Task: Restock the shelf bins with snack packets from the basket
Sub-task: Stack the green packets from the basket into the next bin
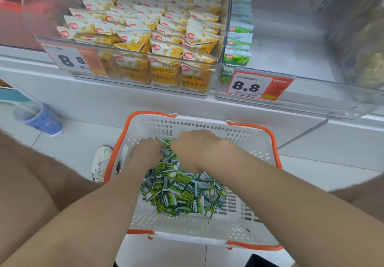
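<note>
Floor: pale tiles (332, 162) lay under one white basket (207, 124), below a white shelf front.
Basket edges: two orange handles lay folded along the rims; the far wall stood just beyond both hands, and bare mesh bottom showed behind the wrists.
Left hand (146, 152): fingers curled down into the green packets (180, 192), gripping a bunch.
Right hand (193, 148): touching the same bunch, fingers curled over it, just beside the left hand.
Green packets: one loose heap in the basket, under and behind the hands, too many to count.
Bins: two clear ones above and beyond the hands.
Left bin (128, 92): crammed with yellow packets (145, 27) reading "CRAB ROE FLAVORED", each with a round red logo.
Right bin (291, 100): one short stack of green packets along its left wall, the remaining bottom bare.
Price tags: two; the right tag (257, 85) read "8.8", the left tag (76, 60) blurred.
Left of the left hand: one white shoe (102, 162) touching the basket, one blue cup (41, 117) farther off.
</note>
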Action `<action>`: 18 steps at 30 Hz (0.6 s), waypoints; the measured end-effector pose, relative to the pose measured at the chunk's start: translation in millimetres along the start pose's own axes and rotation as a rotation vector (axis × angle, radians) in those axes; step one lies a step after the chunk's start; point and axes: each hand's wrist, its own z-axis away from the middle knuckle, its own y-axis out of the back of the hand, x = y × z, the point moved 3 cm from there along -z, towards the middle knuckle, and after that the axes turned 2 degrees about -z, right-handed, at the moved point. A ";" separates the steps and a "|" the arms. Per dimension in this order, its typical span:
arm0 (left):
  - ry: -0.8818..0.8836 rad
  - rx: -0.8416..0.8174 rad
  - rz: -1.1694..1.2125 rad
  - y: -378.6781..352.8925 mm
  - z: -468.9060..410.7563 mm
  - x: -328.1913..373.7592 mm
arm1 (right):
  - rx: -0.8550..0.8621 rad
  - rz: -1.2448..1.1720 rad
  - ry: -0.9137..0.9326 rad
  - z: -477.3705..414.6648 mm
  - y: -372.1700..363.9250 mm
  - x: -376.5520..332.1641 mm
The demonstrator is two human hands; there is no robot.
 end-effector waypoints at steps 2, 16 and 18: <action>-0.021 0.034 0.158 14.3 6.9 5.1 | 0.037 -0.017 -0.006 12.0 7.4 5.1; -0.234 -0.398 1.003 188.6 138.7 97.3 | 0.345 -0.192 -0.094 108.0 26.7 50.8; -0.210 -0.354 1.047 207.2 149.7 105.5 | 0.447 -0.208 -0.107 116.0 33.8 53.3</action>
